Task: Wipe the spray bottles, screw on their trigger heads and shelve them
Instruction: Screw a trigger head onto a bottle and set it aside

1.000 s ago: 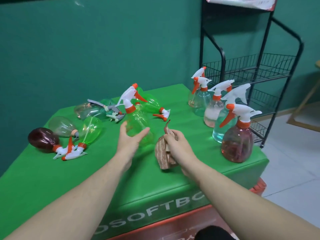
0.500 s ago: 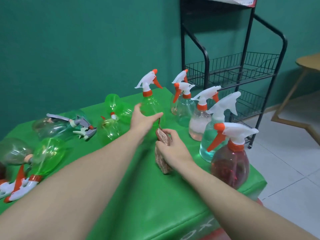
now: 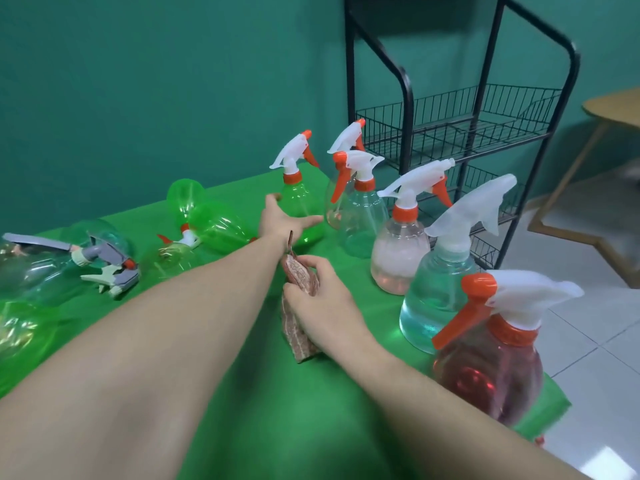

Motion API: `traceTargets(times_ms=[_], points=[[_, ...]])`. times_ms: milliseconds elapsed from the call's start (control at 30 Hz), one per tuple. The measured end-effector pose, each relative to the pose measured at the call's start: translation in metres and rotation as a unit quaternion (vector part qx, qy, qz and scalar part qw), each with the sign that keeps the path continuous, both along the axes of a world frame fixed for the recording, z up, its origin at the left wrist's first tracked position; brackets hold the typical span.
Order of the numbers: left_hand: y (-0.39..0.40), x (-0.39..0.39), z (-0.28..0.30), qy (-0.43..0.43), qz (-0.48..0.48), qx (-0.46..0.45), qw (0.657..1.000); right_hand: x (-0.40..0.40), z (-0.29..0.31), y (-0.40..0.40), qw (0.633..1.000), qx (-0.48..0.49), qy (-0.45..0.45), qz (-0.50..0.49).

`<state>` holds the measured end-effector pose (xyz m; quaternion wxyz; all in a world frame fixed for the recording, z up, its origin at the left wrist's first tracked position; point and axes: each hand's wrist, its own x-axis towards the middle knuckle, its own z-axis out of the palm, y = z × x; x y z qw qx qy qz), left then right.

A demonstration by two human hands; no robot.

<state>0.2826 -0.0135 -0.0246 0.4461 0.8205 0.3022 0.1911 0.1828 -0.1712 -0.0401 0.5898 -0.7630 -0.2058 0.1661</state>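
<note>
The table (image 3: pixel 311 427) is running out at its right edge, where the red bottle (image 3: pixel 485 382) is standing almost at the corner, with bare floor (image 3: pixel 588 341) beyond and the black wire rack (image 3: pixel 460 129) standing just past the far end. Open green cloth is lying between the two forearms and toward the near edge. Compared with half a second ago, the left hand (image 3: pixel 280 220) is reaching farther out and is setting the green bottle (image 3: pixel 298 209) upright at the far end of the standing row, thumb and fingers spread round its body, touching it but loosening rather than clamped. The right hand (image 3: pixel 322 303) is staying put on the table, fingers curled tight on the folded cloth (image 3: pixel 299 327). The rack's baskets are holding nothing I can see. The upright bottles look empty apart from tinted plastic, each wearing a trigger head; off to the left, several bottles (image 3: pixel 207 220) are lying on their sides, with a grey-headed one (image 3: pixel 107 268) among them.
</note>
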Motion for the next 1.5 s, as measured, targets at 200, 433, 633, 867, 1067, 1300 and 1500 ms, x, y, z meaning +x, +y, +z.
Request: traceTargets(times_ms=[200, 433, 633, 867, 1067, 1300, 1500], points=[[0.002, 0.0, -0.003, -0.003, -0.016, -0.029, 0.999, -0.001, 0.0, 0.005, 1.0, 0.008, 0.004, 0.01], [0.025, -0.039, 0.013, 0.021, -0.06, 0.077, 0.995, -0.008, 0.008, 0.014, 1.0, 0.008, -0.01, 0.012], [0.061, -0.076, 0.015, 0.273, -0.221, 0.424, 0.835, -0.016, 0.007, 0.024, 1.0, -0.006, -0.015, 0.012], [0.077, -0.097, 0.022, 0.393, -0.236, 0.537, 0.708, -0.019, 0.0, 0.036, 1.0, -0.016, -0.019, 0.012], [0.106, -0.13, 0.023, 0.392, -0.224, 0.53, 0.718, -0.029, -0.005, 0.045, 0.999, -0.034, -0.017, 0.021], [0.119, -0.179, 0.033, 0.306, -0.215, 0.515, 0.771, -0.049, 0.002, 0.049, 0.999, -0.038, -0.007, 0.025], [0.098, -0.221, 0.045, 0.181, -0.195, 0.465, 0.844, -0.074, 0.016, 0.042, 0.999, -0.036, 0.01, 0.021]])
